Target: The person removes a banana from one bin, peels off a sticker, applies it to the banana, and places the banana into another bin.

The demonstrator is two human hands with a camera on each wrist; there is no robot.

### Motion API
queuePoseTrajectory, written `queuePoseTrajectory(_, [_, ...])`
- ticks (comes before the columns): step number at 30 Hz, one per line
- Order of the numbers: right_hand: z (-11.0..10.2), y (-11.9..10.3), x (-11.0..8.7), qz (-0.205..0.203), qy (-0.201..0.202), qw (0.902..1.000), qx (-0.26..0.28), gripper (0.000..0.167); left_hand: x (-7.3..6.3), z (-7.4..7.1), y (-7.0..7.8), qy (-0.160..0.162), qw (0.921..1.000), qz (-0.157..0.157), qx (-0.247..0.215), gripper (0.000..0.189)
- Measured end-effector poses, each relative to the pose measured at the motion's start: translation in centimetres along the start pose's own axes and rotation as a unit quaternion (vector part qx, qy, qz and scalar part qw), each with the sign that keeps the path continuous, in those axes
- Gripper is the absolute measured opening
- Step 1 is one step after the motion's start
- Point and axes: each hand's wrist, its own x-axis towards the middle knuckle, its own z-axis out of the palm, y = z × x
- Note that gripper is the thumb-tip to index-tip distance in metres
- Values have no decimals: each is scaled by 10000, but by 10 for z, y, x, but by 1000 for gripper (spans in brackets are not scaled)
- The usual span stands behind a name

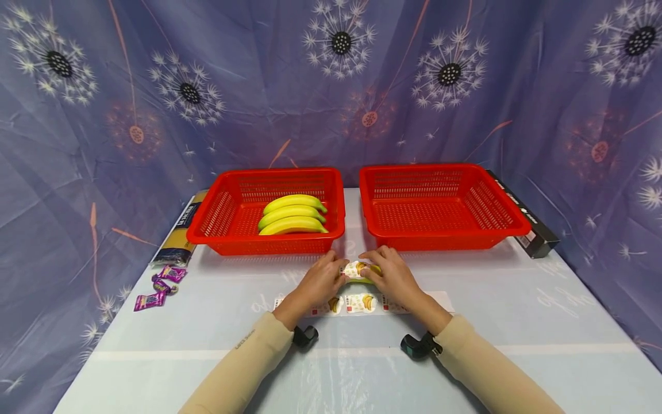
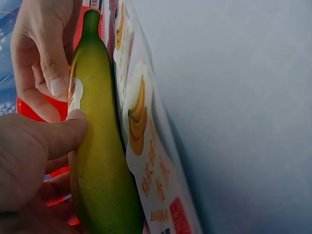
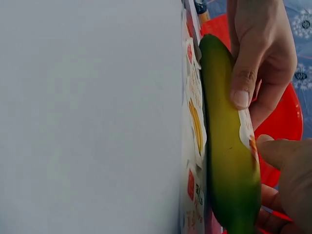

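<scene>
A yellow-green banana (image 2: 100, 141) lies crosswise between both hands, close over the table in front of the baskets. A white label (image 1: 353, 269) printed with bananas sits on its upper side. My left hand (image 1: 322, 280) grips one end, its thumb (image 2: 70, 131) on the peel at the label's edge and the fingers behind. At the other end, my right hand (image 1: 394, 278) holds the banana, its thumb (image 3: 273, 151) at the label and fingers partly hidden behind the fruit. Nearer me lies a backing strip (image 1: 442, 299) with several banana labels (image 1: 361, 303), partly covered by my forearms.
The left red basket (image 1: 269, 244) holds three bananas (image 1: 293, 215); a second red basket (image 1: 439, 238) stands to its right. Purple-wrapped candies (image 1: 151, 300) and a brown-and-black packet (image 1: 178, 236) lie at left. A black box (image 1: 540, 241) sits behind the right basket's outer corner.
</scene>
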Motion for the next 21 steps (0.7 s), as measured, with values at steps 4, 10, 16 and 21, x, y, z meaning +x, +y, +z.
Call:
queuePoseTrajectory(4, [0, -3, 0, -491, 132, 9980, -370, 26, 0, -1, -1, 19, 10000, -18, -55, 33])
queuePoseTrajectory(10, [3, -4, 4, -530, -98, 9966, -622, 27, 0, 1, -1, 25, 10000, 49, 80, 31])
queuePoseTrajectory(16, [-1, -6, 8, -10, -787, 9952, -583, 38, -1, 2, -2, 105, 9999, 48, 49, 31])
queuePoseTrajectory(21, [-6, -4, 5, 316, -1079, 9924, -508, 45, -2, 4, -3, 155, 9998, 78, 42, 31])
